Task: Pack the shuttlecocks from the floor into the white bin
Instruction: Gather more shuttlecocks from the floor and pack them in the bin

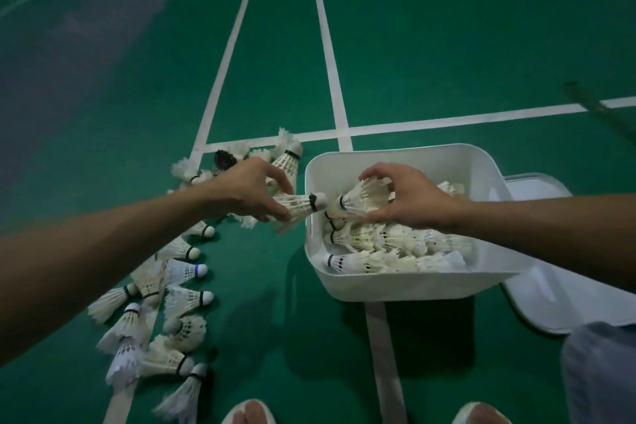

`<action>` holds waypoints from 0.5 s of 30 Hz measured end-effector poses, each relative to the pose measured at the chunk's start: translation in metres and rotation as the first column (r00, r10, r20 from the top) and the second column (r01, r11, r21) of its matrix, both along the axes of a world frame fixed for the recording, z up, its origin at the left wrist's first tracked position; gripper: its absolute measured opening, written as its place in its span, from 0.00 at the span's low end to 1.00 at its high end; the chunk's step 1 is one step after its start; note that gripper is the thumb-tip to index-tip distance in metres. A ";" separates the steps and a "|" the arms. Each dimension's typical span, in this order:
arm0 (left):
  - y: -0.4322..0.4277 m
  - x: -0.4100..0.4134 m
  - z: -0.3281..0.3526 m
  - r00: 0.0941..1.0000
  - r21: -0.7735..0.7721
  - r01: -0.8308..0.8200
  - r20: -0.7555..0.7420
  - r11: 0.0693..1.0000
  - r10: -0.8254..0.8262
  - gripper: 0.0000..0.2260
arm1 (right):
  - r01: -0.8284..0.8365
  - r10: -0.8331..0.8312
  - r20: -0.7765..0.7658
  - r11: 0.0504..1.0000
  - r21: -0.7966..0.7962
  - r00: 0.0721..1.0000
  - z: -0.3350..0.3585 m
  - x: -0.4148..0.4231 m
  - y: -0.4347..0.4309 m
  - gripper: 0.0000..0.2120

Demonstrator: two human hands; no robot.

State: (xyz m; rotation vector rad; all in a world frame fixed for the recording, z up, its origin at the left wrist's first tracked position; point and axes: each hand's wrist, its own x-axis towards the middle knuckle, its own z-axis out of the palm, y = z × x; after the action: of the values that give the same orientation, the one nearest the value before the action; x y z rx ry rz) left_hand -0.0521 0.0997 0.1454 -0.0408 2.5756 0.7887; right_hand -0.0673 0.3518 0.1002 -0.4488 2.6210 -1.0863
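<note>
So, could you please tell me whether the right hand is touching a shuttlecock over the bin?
Touching. The head view shows the right hand pinching the feathers of the shuttlecock between thumb and fingers, over the white bin.

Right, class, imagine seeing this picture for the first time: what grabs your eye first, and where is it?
Two hands meet mid-frame: the left hand holds a shuttlecock at the left rim of the white bin, while the right hand grips a second shuttlecock above the packed shuttlecocks inside. Left of the bin, loose shuttlecocks trail across the green floor.
</note>
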 end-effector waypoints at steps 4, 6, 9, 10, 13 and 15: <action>-0.009 -0.006 -0.015 0.999 0.023 -0.014 0.043 1.000 0.013 0.15 | -0.118 0.113 0.040 0.982 0.147 0.993 -0.032 -0.010 -0.007 0.31; -0.013 -0.008 -0.017 0.998 0.034 -0.012 0.061 0.999 0.010 0.15 | -0.164 0.158 0.043 0.963 0.215 0.986 -0.046 -0.017 -0.015 0.32; -0.020 -0.011 -0.020 0.997 0.057 -0.021 0.075 0.998 0.017 0.15 | -0.161 0.147 0.077 0.958 0.239 0.986 -0.064 -0.023 -0.027 0.35; -0.024 -0.013 -0.021 0.997 0.066 -0.021 0.079 0.998 0.016 0.15 | -0.173 0.161 0.067 0.949 0.265 0.985 -0.069 -0.024 -0.030 0.35; -0.031 -0.014 -0.028 0.995 0.090 -0.014 0.101 0.996 0.005 0.15 | -0.213 0.225 0.004 0.916 0.340 0.974 -0.084 -0.026 -0.041 0.30; -0.035 -0.013 -0.034 0.992 0.109 -0.009 0.128 0.994 -0.005 0.15 | -0.241 0.280 -0.048 0.892 0.383 0.959 -0.090 -0.028 -0.045 0.18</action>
State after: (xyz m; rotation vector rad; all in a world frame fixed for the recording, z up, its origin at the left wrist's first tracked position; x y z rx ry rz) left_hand -0.0646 0.0649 0.1117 -0.0581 2.4082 0.8973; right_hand -0.0950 0.3063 0.0099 -0.7566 2.6668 -0.4743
